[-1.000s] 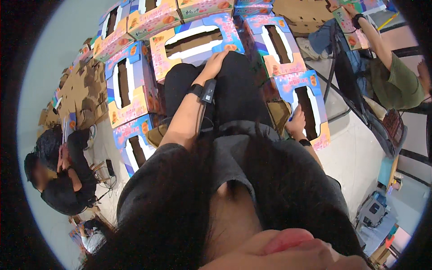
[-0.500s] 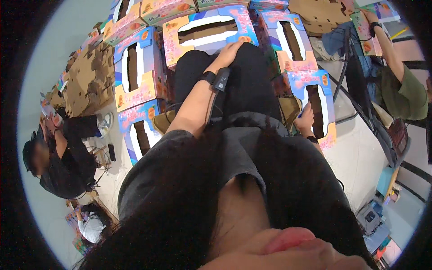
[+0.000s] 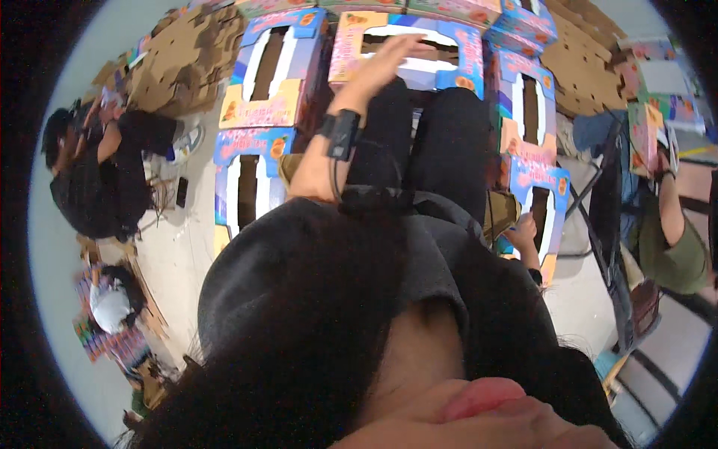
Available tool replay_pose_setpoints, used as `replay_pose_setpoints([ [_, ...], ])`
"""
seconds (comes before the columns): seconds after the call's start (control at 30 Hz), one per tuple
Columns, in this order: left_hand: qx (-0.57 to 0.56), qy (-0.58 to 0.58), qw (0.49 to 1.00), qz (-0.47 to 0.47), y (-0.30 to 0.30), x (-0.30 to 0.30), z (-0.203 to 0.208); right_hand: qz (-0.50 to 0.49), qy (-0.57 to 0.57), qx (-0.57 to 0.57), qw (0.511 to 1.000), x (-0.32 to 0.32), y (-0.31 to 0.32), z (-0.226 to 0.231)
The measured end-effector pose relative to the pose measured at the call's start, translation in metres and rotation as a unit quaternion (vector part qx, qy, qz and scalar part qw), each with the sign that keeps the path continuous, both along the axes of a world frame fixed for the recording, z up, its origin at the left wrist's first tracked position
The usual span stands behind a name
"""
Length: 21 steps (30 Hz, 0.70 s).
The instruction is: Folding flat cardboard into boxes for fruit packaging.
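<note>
My left hand (image 3: 383, 66) is open, fingers stretched out above the carton (image 3: 471, 56) in front of my knees. That printed pink, blue and orange carton has a long cut-out in its top, edged in white. Whether the fingertips touch it, I cannot tell. On my right side, my right hand (image 3: 525, 231) is low against a similar blue and pink carton (image 3: 552, 183), beside its opening. Its fingers are curled, and a small bluish thing seems to show at them, too small to name. Black bands sit on both wrists.
More printed cartons (image 3: 277, 105) line my left and the far side. Flattened brown cardboard (image 3: 179, 63) is stacked far left, with more cardboard (image 3: 587, 63) far right. A person in black (image 3: 105, 172) sits left; a green-sleeved person (image 3: 673, 243) at right handles a carton (image 3: 643, 138).
My left hand has lifted off my knee and reached forward over the front carton. My right hand stays beside the right-hand carton. The whole view has shifted, with the cartons appearing further right.
</note>
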State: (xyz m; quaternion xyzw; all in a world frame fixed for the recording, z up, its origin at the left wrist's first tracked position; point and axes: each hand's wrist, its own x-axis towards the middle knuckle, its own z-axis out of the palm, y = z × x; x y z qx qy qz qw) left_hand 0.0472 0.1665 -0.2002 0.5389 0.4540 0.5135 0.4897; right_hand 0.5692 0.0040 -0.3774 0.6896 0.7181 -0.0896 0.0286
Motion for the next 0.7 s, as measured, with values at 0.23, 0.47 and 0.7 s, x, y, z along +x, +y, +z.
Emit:
replay_pose_setpoints([
  [0.23, -0.016, 0.041, 0.977, 0.211, -0.119, -0.114, 0.045, 0.039, -0.110, -0.271, 0.955, -0.020, 0.096, 0.066],
  [0.47, -0.097, 0.082, 0.981, 0.144, -0.177, -0.148, -0.010, 0.106, 0.173, -0.006, 0.979, -0.176, 0.120, 0.186],
  [0.7, -0.159, 0.113, 0.978, 0.067, -0.187, -0.133, -0.013, 0.237, 0.179, -0.016, 0.955, -0.245, 0.085, 0.239],
])
